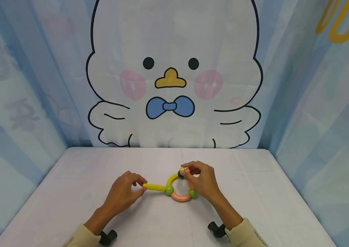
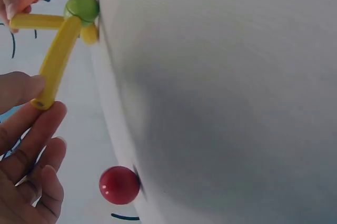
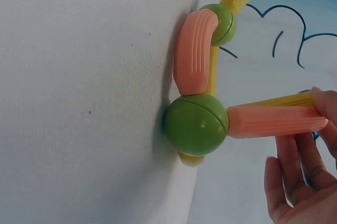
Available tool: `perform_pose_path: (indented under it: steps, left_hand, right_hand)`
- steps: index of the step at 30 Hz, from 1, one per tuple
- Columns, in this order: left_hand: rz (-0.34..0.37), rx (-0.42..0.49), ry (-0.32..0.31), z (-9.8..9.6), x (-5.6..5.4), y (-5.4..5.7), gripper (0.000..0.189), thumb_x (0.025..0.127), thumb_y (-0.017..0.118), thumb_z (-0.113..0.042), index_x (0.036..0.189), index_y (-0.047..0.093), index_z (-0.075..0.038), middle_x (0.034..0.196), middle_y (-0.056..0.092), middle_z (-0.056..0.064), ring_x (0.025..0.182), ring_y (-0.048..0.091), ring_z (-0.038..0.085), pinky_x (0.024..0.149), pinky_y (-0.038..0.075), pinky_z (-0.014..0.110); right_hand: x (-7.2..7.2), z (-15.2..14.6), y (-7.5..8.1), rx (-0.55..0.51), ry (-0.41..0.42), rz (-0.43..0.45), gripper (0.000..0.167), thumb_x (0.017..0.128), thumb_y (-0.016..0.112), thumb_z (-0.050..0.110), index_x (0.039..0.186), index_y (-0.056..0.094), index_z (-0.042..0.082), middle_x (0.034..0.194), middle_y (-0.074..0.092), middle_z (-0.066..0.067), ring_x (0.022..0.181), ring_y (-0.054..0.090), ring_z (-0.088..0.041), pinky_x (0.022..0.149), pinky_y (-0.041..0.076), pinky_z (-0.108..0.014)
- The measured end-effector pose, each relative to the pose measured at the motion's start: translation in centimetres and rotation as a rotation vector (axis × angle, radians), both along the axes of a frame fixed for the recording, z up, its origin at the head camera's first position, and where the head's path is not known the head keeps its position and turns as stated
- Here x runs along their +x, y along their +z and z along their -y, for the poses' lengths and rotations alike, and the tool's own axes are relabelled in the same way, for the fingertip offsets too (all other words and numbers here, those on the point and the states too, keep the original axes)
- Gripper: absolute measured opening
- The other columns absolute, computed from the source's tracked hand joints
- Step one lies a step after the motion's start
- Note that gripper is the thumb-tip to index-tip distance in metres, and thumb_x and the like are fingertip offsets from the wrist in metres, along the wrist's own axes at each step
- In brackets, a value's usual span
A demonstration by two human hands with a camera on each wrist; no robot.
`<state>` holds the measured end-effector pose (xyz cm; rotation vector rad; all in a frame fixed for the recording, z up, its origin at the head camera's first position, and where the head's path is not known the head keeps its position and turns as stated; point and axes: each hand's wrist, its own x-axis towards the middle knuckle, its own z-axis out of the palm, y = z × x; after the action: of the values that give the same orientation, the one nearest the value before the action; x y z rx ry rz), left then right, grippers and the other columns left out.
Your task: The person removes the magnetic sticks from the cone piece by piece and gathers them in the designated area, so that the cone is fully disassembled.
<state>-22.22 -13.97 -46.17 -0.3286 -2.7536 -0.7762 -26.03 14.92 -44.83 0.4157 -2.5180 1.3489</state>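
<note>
My left hand (image 1: 124,190) pinches the outer end of a straight yellow stick (image 1: 154,187) between thumb and fingers. The stick's other end meets a green ball (image 1: 169,190), part of a ring of toy sticks and balls. A curved yellow stick (image 1: 172,178) and a curved orange stick (image 1: 180,198) run from that ball; a second green ball (image 1: 193,193) sits at lower right. With thumb and fingertips, my right hand (image 1: 205,180) pinches the ring's top, at the end of another orange stick (image 3: 274,121). A dark piece (image 1: 179,175) shows beside those fingertips, partly hidden.
A red ball (image 2: 120,184) rests on the white tabletop (image 1: 239,171) near my left hand; the head view hides it. Black wrist gear (image 1: 216,230) hangs below the right sleeve. A printed cloth backdrop (image 1: 174,130) rises behind the table, with curtains at both sides.
</note>
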Motion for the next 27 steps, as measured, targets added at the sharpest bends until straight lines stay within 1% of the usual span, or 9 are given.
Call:
perform_pose_path:
  steps: [2,6,11,14,18,21,24,27]
  left_hand:
    - [0.034,-0.031,0.005,0.2,0.0,-0.2,0.018,0.083,0.092,-0.017,0.096,0.081,-0.023,0.089,0.071,-0.014,0.084,0.056,0.008,0.074,0.051,0.025]
    - [0.09,-0.095,-0.01,0.3,-0.1,-0.6,0.018,0.081,0.093,-0.015,0.09,0.08,-0.023,0.087,0.068,-0.015,0.084,0.056,0.007,0.077,0.053,0.028]
    - [0.17,-0.147,-0.032,0.1,-0.5,-0.9,0.018,0.08,0.094,-0.017,0.089,0.08,-0.021,0.082,0.069,-0.013,0.084,0.06,0.009,0.085,0.059,0.036]
    - [0.193,-0.167,-0.038,0.0,-0.7,-0.9,0.018,0.079,0.095,-0.017,0.09,0.08,-0.02,0.08,0.071,-0.011,0.082,0.061,0.009,0.087,0.061,0.039]
    - [0.188,-0.187,-0.041,0.0,-0.7,-0.9,0.02,0.08,0.095,-0.019,0.091,0.079,-0.02,0.082,0.07,-0.01,0.083,0.06,0.009,0.088,0.06,0.039]
    - [0.172,-0.187,-0.042,-0.2,-0.6,-0.7,0.024,0.079,0.095,-0.021,0.095,0.078,-0.02,0.085,0.07,-0.011,0.085,0.059,0.008,0.086,0.058,0.036]
    - [0.143,-0.159,-0.043,-0.8,-0.7,-0.1,0.027,0.08,0.095,-0.025,0.101,0.079,-0.021,0.089,0.071,-0.01,0.086,0.057,0.008,0.081,0.055,0.031]
    - [0.084,-0.107,-0.063,-1.9,-1.0,0.6,0.026,0.083,0.093,-0.027,0.105,0.081,-0.021,0.091,0.073,-0.009,0.086,0.058,0.011,0.075,0.051,0.027]
  right_hand:
    - [0.0,0.0,0.1,-0.001,0.001,-0.002,0.021,0.091,0.086,0.017,0.111,0.083,0.021,0.09,0.074,0.006,0.085,0.067,-0.01,0.085,0.061,-0.033]
    - [0.1,0.0,0.2,-0.01,0.003,-0.006,0.02,0.091,0.086,0.018,0.111,0.083,0.02,0.091,0.074,0.006,0.085,0.067,-0.01,0.085,0.061,-0.034]
    - [0.2,0.0,0.2,-0.008,0.002,-0.003,0.02,0.091,0.086,0.019,0.111,0.083,0.02,0.092,0.075,0.006,0.085,0.068,-0.01,0.085,0.061,-0.035]
    - [0.2,0.0,0.3,-0.007,0.002,0.0,0.02,0.091,0.086,0.019,0.111,0.083,0.02,0.092,0.075,0.006,0.085,0.068,-0.01,0.086,0.062,-0.038]
    - [0.2,0.0,0.3,-0.01,0.006,-0.003,0.02,0.091,0.086,0.018,0.111,0.083,0.02,0.092,0.075,0.005,0.086,0.068,-0.011,0.087,0.062,-0.042]
    - [0.1,0.0,0.2,-0.01,0.009,-0.003,0.021,0.091,0.086,0.017,0.111,0.083,0.019,0.092,0.075,0.005,0.086,0.068,-0.01,0.087,0.062,-0.043]
    - [0.1,0.0,0.2,-0.006,0.009,0.0,0.021,0.091,0.086,0.018,0.112,0.083,0.019,0.092,0.075,0.006,0.086,0.067,-0.01,0.088,0.062,-0.044]
    - [0.1,0.0,0.2,-0.003,0.006,0.001,0.021,0.091,0.086,0.018,0.112,0.083,0.019,0.091,0.074,0.006,0.086,0.067,-0.01,0.087,0.062,-0.041]
